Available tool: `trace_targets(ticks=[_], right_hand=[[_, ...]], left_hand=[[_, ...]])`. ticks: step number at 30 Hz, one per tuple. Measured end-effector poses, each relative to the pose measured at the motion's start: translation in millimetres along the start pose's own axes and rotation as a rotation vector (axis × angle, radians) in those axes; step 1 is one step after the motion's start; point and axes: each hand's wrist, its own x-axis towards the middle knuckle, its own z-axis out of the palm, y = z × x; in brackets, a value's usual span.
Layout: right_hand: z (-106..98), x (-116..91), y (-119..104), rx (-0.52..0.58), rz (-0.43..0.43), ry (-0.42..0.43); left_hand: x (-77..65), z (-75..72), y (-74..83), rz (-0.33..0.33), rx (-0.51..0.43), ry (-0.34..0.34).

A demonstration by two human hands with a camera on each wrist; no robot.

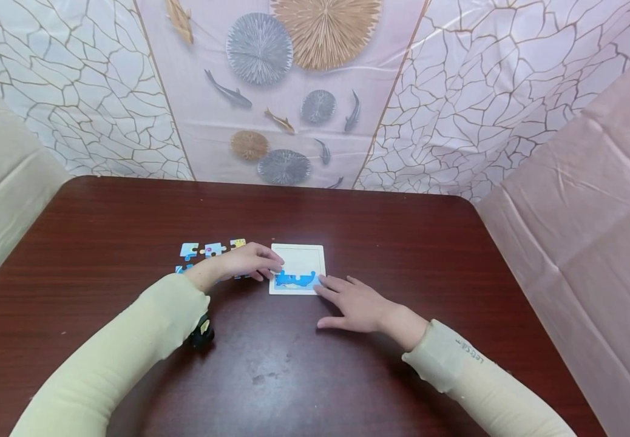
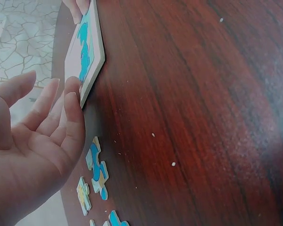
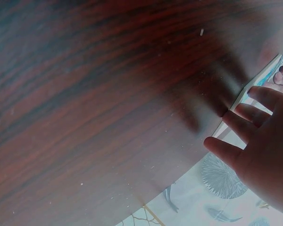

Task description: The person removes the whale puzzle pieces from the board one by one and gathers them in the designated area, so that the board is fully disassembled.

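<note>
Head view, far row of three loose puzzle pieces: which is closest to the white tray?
The rightmost piece, with the bold yellow pattern. The middle piece and leftmost piece both lie farther from the white tray.

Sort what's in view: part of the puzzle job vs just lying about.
Job:
puzzle tray
blue section set in it
loose pieces to its left
left hand and right hand, at the tray

Not job:
pale specks on the table
patterned backdrop behind
</note>
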Motion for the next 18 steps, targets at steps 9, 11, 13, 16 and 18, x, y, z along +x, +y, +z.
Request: trace_targets(ticks=[9, 11, 13, 16, 18], right_hand=[[0.5, 0.3, 1.1, 0.003, -0.002, 0.004], [0.7, 0.2, 1.1, 0.006, -0.005, 0.008], [1.0, 0.2, 1.2, 0.007, -0.006, 0.010], [1.2, 0.3, 1.3, 0.004, -0.004, 0.010], [1.3, 0.4, 1.5, 0.001, -0.004, 0.011]], left_hand=[[4.4, 1.2, -2.6, 0.003, -0.011, 0.027], [5.5, 1.7, -3.1, 0.003, -0.007, 0.032], [6.4, 2.4, -2.9, 0.009, -0.001, 0.036], [7.8, 3.8, -2.6, 0.023, 0.012, 0.043], [8.7, 5.1, -2.2, 0.039, 0.011, 0.049]])
